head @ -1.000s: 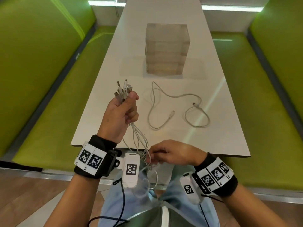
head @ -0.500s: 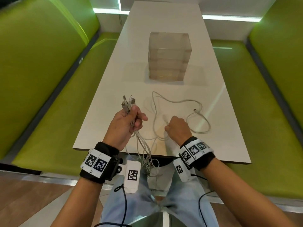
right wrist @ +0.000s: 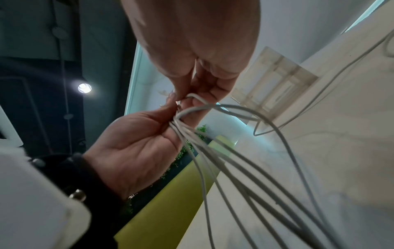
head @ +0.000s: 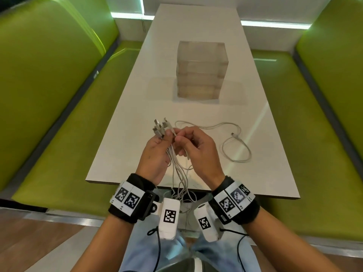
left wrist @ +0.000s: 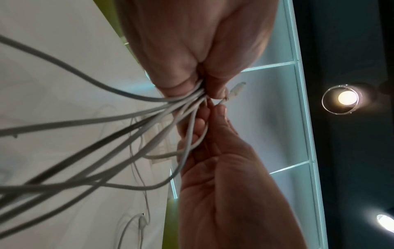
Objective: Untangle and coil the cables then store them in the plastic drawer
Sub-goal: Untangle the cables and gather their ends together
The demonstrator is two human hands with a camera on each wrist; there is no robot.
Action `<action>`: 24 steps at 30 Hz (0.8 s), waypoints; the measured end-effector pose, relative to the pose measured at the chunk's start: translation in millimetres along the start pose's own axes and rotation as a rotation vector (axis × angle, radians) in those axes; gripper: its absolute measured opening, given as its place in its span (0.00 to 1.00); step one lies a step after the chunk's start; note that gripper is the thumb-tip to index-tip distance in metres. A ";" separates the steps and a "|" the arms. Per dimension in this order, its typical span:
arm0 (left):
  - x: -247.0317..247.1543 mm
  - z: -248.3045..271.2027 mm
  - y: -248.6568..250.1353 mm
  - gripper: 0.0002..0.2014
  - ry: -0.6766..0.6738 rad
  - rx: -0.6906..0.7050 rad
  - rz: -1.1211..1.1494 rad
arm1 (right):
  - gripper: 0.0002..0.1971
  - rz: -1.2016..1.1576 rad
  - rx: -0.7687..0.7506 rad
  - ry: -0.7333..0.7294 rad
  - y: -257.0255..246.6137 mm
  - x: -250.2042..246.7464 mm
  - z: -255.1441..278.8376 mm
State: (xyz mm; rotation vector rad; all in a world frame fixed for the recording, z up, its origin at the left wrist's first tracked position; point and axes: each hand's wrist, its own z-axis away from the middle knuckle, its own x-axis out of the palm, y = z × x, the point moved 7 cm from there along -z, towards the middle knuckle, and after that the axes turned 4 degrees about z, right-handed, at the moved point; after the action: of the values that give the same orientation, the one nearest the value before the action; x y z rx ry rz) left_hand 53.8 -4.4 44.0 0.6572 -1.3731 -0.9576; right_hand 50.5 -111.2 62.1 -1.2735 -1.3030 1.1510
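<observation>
My left hand [head: 167, 134] grips a bundle of white cables [head: 172, 160] just above the table's near edge. Their plugs [head: 160, 128] stick up above the fist, and the strands hang down past the edge to my lap. My right hand [head: 178, 137] is right beside it, pinching one white cable end between thumb and forefinger against the bundle. The rest of that cable [head: 235, 136] trails in loops on the table to the right. In the left wrist view the left hand [left wrist: 204, 91] clamps the strands with one plug [left wrist: 236, 89] poking out. In the right wrist view the right hand [right wrist: 187, 99] holds a bent cable. The clear plastic drawer unit [head: 202, 69] stands mid-table, its drawers closed.
The long white table [head: 125, 134] runs away from me between green bench seats [head: 59, 134] on both sides. The drawer unit [right wrist: 275, 94] is an arm's length beyond my hands.
My right hand left the hanging strands at my lap, took a cable end from the table and brought it up to the left hand's bundle. The left hand stayed raised.
</observation>
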 end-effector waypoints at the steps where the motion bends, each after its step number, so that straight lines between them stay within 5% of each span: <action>1: 0.5 0.9 0.0 0.16 -0.015 -0.001 0.014 | 0.02 -0.001 0.009 0.021 0.8 -0.5 -0.5; 4: -1.0 0.6 0.2 0.17 -0.008 0.020 0.036 | 0.04 0.035 0.035 0.016 1.5 0.7 -1.3; 7: -0.9 0.6 1.9 0.15 0.009 0.043 0.070 | 0.06 0.087 0.089 -0.199 7.8 5.3 -3.2; 11: -18.1 -3.7 20.1 0.13 0.124 0.126 0.190 | 0.07 0.554 0.033 -0.473 25.3 -10.1 -6.1; 20: -63.1 -4.8 64.5 0.14 0.290 0.294 0.220 | 0.12 0.699 0.073 -0.390 46.0 -66.9 -23.4; 24: -44.8 -5.5 39.9 0.12 0.251 0.158 -0.010 | 0.14 0.435 0.065 -0.306 23.7 -54.7 -15.6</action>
State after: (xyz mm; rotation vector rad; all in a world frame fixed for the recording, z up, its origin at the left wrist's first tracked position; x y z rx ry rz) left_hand 69.0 52.8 54.7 0.8735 -1.2301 -0.7503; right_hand 69.1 -165.4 39.5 -1.4129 -1.2214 1.7358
